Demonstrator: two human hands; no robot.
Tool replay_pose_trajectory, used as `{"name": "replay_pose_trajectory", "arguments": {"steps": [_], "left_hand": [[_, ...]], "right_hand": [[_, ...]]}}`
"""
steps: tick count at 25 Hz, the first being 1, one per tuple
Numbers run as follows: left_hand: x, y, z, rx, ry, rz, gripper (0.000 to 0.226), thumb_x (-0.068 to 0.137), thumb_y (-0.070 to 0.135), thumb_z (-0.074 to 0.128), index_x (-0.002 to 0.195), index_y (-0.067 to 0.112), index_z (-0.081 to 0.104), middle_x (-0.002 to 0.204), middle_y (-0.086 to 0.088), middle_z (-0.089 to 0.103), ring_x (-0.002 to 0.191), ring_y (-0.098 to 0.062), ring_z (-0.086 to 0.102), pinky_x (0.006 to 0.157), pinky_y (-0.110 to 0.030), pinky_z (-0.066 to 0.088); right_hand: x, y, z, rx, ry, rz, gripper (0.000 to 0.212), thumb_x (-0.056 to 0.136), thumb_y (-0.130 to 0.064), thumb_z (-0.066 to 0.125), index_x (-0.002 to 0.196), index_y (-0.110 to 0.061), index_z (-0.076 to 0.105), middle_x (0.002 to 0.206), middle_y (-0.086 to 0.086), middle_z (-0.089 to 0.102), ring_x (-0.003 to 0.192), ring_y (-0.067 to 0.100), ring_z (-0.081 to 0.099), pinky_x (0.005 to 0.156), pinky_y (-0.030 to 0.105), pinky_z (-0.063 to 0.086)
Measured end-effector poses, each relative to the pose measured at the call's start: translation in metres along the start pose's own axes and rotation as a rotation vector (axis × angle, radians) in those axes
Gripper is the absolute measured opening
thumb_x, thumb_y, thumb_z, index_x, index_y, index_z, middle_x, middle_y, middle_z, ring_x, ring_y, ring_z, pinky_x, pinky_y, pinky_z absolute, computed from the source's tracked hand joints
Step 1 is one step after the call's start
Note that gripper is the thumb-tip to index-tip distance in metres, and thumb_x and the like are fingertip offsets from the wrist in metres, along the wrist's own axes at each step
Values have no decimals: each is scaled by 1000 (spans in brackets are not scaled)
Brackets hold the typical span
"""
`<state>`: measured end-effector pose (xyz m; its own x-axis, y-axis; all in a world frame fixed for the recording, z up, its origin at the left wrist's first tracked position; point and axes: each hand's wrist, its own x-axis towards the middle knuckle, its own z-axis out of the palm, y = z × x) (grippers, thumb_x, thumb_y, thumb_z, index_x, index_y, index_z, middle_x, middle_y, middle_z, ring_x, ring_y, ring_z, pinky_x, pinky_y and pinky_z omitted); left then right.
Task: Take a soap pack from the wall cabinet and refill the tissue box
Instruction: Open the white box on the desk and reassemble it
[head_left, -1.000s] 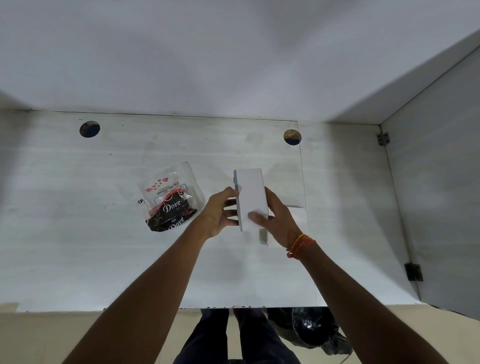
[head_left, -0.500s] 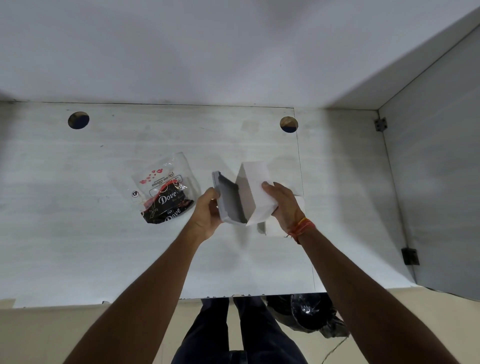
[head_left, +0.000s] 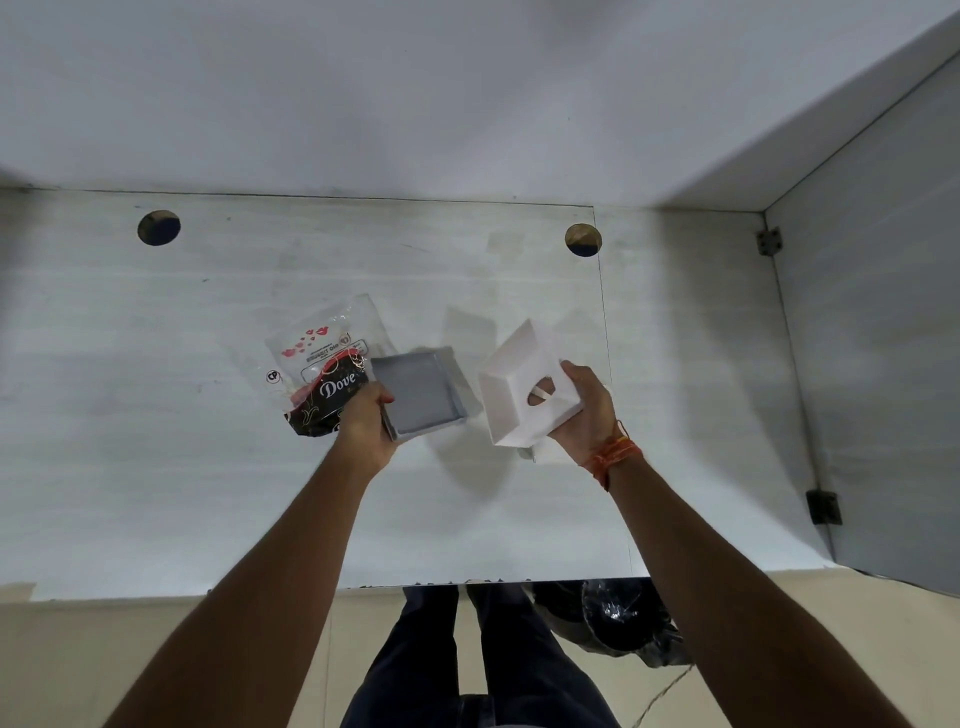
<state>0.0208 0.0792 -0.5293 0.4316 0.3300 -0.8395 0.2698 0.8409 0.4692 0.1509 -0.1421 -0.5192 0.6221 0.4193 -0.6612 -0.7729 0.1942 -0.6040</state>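
Note:
The tissue box is in two parts. My left hand (head_left: 365, 415) grips the grey base tray (head_left: 421, 394) by its near left corner, low over the white desk (head_left: 156, 467), hollow side up. My right hand (head_left: 582, 410) holds the white cover (head_left: 522, 387), tilted, with its oval dispensing slot facing me; a finger shows through the slot. The two parts are a hand's width apart. A clear soap pack marked Dove (head_left: 324, 371), black and red inside, lies on the desk just left of the tray, partly behind my left hand.
Two round cable holes (head_left: 159, 227) (head_left: 583, 239) sit near the desk's back edge. A grey side panel (head_left: 872, 364) with metal brackets rises at the right. Below the desk's front edge are my legs and a black plastic bag (head_left: 615, 618) on the floor.
The closed white box has come apart: my left hand swung the grey base out to the left and down, and my right hand carried the white cover to the right.

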Motion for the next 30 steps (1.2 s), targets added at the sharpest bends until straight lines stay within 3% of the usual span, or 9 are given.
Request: {"name": "replay_pose_trajectory", "arguments": {"steps": [4, 8, 10, 12, 14, 18, 22, 25, 30], "left_hand": [[23, 15, -32, 217, 266, 97, 19, 76, -2, 45, 78, 14, 53, 95, -13, 55, 89, -30, 55, 79, -44, 46], [23, 19, -50, 584, 398, 210, 14, 87, 4, 47, 86, 9, 60, 89, -14, 55, 64, -23, 50, 59, -32, 40], [20, 14, -48, 845, 509, 308, 22, 92, 9, 46, 108, 2, 61, 94, -18, 61, 73, -30, 59, 64, -33, 47], [17, 10, -40, 995, 599, 363, 24, 93, 7, 46, 109, -5, 59, 102, -24, 64, 100, -41, 61, 81, -41, 49], [18, 7, -30, 1097, 569, 363, 17, 87, 5, 48, 93, -8, 58, 96, -24, 63, 104, -41, 58, 83, -41, 49], [5, -13, -7, 1112, 606, 306, 54, 84, 22, 58, 129, -4, 46, 132, -24, 47, 123, -42, 43, 95, -54, 43], [-16, -40, 15, 1173, 427, 673, 44, 88, 24, 61, 126, 2, 56, 122, -19, 59, 108, -36, 57, 89, -39, 47], [-25, -53, 28, 1206, 279, 670, 28, 91, 26, 61, 111, 7, 67, 102, -11, 67, 83, -18, 59, 74, -24, 41], [-33, -62, 29, 1231, 315, 612, 18, 89, 13, 61, 104, 7, 69, 97, -8, 70, 78, -14, 55, 71, -24, 37]], "right_hand": [[-18, 26, 0, 74, -11, 81, 25, 88, -30, 49, 74, -12, 59, 75, 5, 56, 75, 22, 54, 68, 32, 45], [-23, 44, 5, 124, 9, 119, 29, 90, -31, 45, 102, -11, 62, 89, 8, 65, 85, 24, 62, 76, 35, 52], [-21, 48, 7, 130, 36, 120, 31, 91, -30, 44, 104, -9, 64, 92, 10, 68, 88, 26, 64, 78, 37, 52], [-20, 48, 7, 78, 96, 116, 30, 92, -26, 45, 102, -6, 66, 95, 13, 68, 87, 28, 64, 79, 38, 53], [-17, 50, 6, -36, 190, 118, 27, 94, -26, 47, 103, -8, 65, 100, 13, 67, 88, 28, 65, 82, 40, 54], [-16, 56, 8, -637, 288, 57, 43, 91, -49, 55, 116, -14, 59, 115, 8, 65, 102, 27, 64, 88, 40, 56], [-16, 59, 13, -1260, 313, -127, 31, 94, -31, 53, 113, -7, 60, 106, 10, 70, 95, 30, 62, 84, 32, 46], [-13, 55, 16, -1463, 301, -188, 29, 97, -20, 44, 116, -3, 58, 106, 16, 70, 100, 38, 61, 85, 38, 47], [-21, 47, 1, -1554, 416, -366, 26, 96, -22, 47, 111, -6, 61, 106, 13, 68, 100, 32, 61, 84, 38, 47]]}}
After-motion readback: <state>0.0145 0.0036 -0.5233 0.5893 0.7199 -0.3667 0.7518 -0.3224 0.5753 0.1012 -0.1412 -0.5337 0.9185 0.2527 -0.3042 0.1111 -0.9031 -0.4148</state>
